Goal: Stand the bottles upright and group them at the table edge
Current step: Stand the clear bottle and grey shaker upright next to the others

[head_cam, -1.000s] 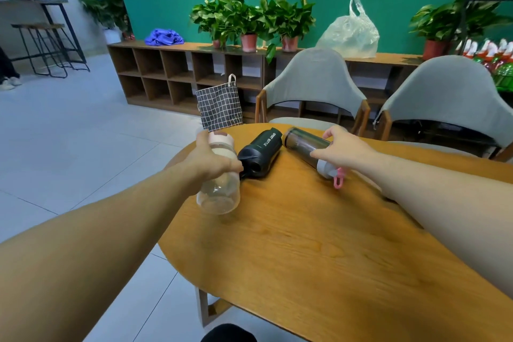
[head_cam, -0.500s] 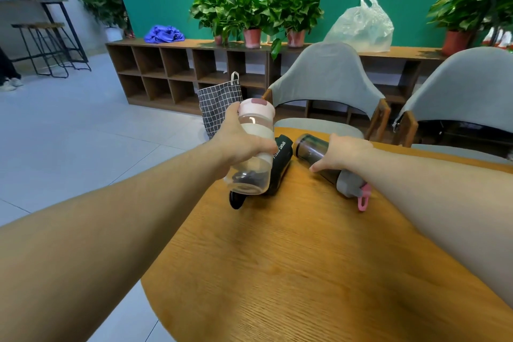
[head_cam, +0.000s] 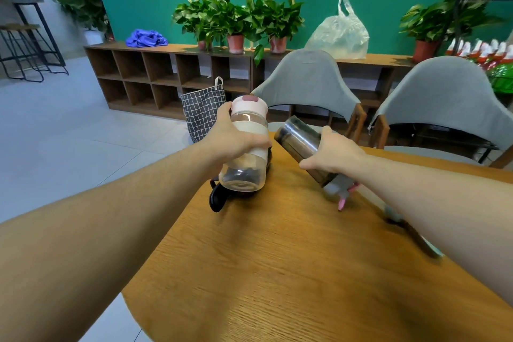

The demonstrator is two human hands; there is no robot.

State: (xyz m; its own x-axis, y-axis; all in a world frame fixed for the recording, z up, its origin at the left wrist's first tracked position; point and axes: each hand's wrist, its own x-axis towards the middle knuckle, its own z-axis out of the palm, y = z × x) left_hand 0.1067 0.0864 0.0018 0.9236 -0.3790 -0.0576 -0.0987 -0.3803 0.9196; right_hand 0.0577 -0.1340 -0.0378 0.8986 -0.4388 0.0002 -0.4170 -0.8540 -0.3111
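**Two bottles in hand, one lying flat**

Table (head_cam: 291, 272): round, wooden; you are working at its far-left rim, which is likely where the group is meant to stand.

Left hand (head_cam: 233, 139): you are wrapping its fingers around the clear bottle (head_cam: 245, 147), thumb up near the pink cap. The bottle is sitting close to upright and seems to be clear of the wood, base showing, so it looks ready to be set down on its bottom.

Right hand (head_cam: 333, 153): you are closing it over the middle of the steel bottle (head_cam: 302, 144), which is tilting, base up and away, grey lid and pink loop low toward the table. A mid-body grip suits swinging it round to stand.

Black bottle (head_cam: 219, 197): lying on its side by the rim, mostly hidden behind the clear one, untouched. It is probably the last to right.
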